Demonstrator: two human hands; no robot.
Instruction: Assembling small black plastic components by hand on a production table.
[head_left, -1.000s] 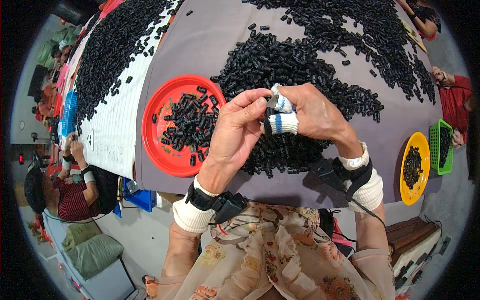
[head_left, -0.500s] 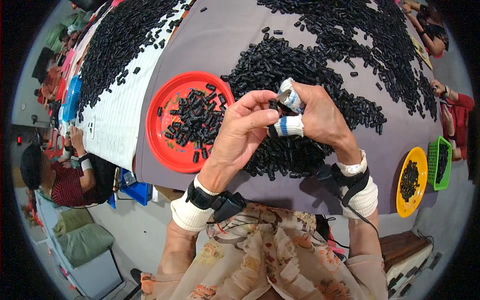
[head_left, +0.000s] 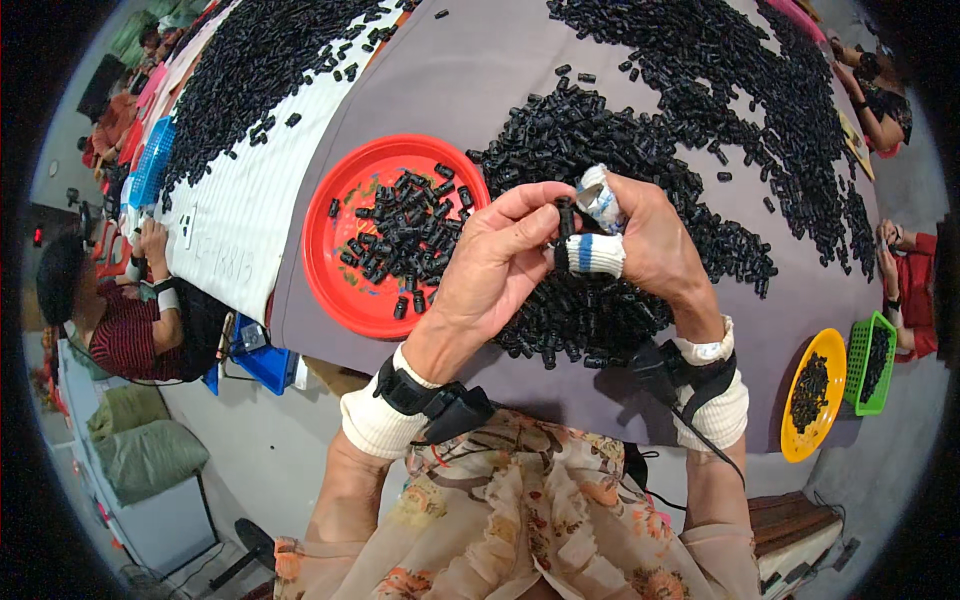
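My left hand [head_left: 497,262] pinches a small black ribbed cylindrical piece [head_left: 565,216] between thumb and fingertips, roughly upright. Close against it from the right is my right hand [head_left: 648,232], its fingers curled. White wrappings [head_left: 594,255] with blue marks cover the right thumb and a finger. Whatever the right fingers grip is too small or hidden to make out. Beneath both hands lies a heap of similar black pieces [head_left: 585,312]. To the left of my left hand, a round red tray [head_left: 322,270] holds many more of them.
More black pieces [head_left: 690,90] spread over the grey tablecloth [head_left: 400,90]. At the right edge stand a yellow plate [head_left: 795,440] and a green basket [head_left: 858,362], both containing dark pieces. Co-workers sit left and right; one [head_left: 130,310] wears a striped top. A blue basket [head_left: 152,160] stands far left.
The view has shifted slightly, so the hands appear a little further right and lower. The black piece between my left fingertips now shows more of its length.
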